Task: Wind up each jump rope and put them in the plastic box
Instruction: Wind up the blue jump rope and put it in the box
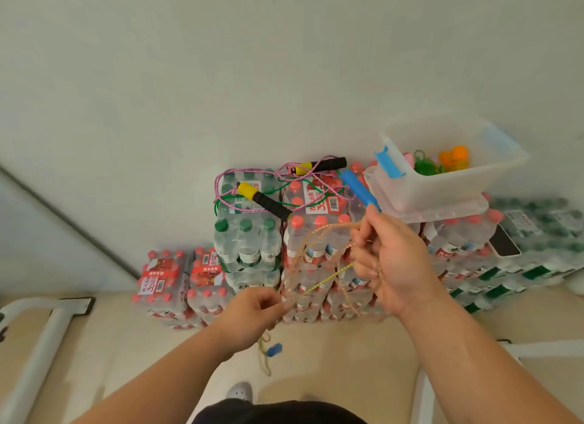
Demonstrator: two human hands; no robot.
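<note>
Right hand grips a blue handle and rope coils; left hand, lower-left of it, pinches the loops. Winding looks midway: gather the second handle dangling below, then the plastic box, above-right.

Stack of bottle packs on floor, vs. wall. On top, R side: plastic box; tangled ropes on packs just L of it, phone R of it. Further L: lower packs. In front, rope runs btw. L grip and R grip.
</note>
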